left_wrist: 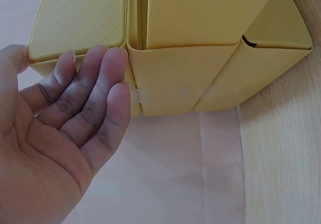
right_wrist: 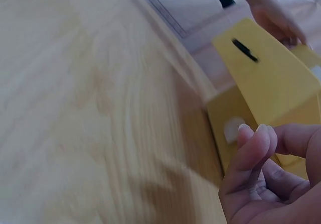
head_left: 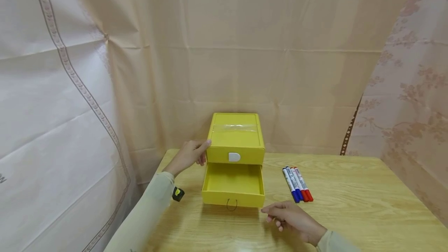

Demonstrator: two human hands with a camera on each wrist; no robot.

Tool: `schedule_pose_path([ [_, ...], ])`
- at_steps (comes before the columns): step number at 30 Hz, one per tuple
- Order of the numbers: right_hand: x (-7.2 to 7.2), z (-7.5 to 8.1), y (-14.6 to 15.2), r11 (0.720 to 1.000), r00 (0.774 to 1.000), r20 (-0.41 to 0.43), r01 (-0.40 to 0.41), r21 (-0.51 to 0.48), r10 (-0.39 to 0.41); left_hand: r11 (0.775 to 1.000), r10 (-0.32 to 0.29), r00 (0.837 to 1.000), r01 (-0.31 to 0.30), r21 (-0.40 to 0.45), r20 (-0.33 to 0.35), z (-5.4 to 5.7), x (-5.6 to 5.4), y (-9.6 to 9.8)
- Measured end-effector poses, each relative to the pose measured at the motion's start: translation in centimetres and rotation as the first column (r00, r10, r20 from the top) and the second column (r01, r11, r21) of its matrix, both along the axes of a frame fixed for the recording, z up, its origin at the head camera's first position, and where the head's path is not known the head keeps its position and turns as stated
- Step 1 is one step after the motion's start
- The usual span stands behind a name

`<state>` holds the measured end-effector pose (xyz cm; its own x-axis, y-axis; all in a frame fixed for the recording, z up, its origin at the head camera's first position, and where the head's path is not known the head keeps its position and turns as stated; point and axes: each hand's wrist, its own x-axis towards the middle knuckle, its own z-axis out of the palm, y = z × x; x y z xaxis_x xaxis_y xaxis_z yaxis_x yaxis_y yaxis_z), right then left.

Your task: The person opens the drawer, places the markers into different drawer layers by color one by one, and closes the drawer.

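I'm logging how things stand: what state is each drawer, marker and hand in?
Top drawer: shut
Middle drawer: pulled open
Bottom drawer: looks shut
Four markers: capped, lying side by side
Left hand: touching the yellow unit
Right hand: fingers curled, nothing seen in them

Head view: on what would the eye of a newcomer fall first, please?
Most likely on the bright yellow cabinet at the centre, its open drawer jutting toward the person. Next come the hands: the left at the cabinet's left side, the right near the drawer's front right corner. The blue and red markers lie to the right.
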<state>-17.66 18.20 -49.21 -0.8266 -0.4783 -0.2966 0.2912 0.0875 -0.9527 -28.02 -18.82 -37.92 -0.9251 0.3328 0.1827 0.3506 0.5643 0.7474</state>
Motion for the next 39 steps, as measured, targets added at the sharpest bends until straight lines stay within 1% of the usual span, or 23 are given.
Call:
schedule_pose_path([
  [3, -0.6, 0.2, 0.9, 0.999, 0.999, -0.018, 0.043, 0.028, -0.043, 1.000, 0.003, 1.000, -0.003, 0.000, 0.001, 0.0, -0.1, -0.1],
  [7, -1.3, 0.5, 2.0, 0.992, 0.993, -0.073, 0.097, 0.077, -0.091, 1.000, 0.008, 1.000, -0.008, -0.005, 0.002, -0.1, -0.1, -0.2],
  [10, -1.8, 0.6, 2.9, 0.982, 0.984, -0.125, 0.141, 0.129, -0.124, 1.000, 0.011, 1.000, -0.011, -0.007, 0.001, -0.1, -0.1, -0.1],
  [13, -2.4, 0.7, 3.8, 0.963, 0.973, -0.171, 0.190, 0.191, -0.158, 1.000, 0.011, 1.000, -0.011, -0.006, 0.001, -0.1, -0.1, -0.1],
  [15, -2.8, 0.7, 4.4, 0.946, 0.963, -0.198, 0.225, 0.233, -0.180, 1.000, 0.011, 1.000, -0.011, -0.003, 0.003, -0.1, -0.1, -0.1],
  [19, -3.6, 0.7, 5.5, 0.898, 0.937, -0.262, 0.310, 0.312, -0.232, 1.000, 0.008, 1.000, -0.008, 0.002, 0.005, -0.1, -0.1, -0.1],
  [22, -4.2, 0.6, 6.4, 0.857, 0.913, -0.305, 0.374, 0.354, -0.272, 1.000, 0.005, 1.000, -0.005, 0.001, 0.001, -0.1, -0.1, -0.1],
  [25, -4.7, 0.5, 7.4, 0.829, 0.895, -0.338, 0.412, 0.378, -0.292, 1.000, 0.006, 1.000, -0.006, -0.002, 0.003, -0.1, -0.1, -0.1],
  [31, -5.3, 0.0, 9.3, 0.791, 0.881, -0.367, 0.444, 0.420, -0.300, 1.000, 0.009, 1.000, -0.009, 0.008, 0.012, -0.1, -0.1, 0.0],
  [33, -5.5, -0.4, 9.8, 0.774, 0.877, -0.375, 0.454, 0.442, -0.300, 1.000, 0.004, 1.000, -0.004, 0.013, 0.012, -0.1, -0.1, 0.0],
  [39, -5.9, -1.3, 11.0, 0.711, 0.869, -0.426, 0.465, 0.527, -0.252, 1.000, -0.011, 1.000, 0.011, 0.014, -0.002, -0.2, -0.2, -0.1],
])
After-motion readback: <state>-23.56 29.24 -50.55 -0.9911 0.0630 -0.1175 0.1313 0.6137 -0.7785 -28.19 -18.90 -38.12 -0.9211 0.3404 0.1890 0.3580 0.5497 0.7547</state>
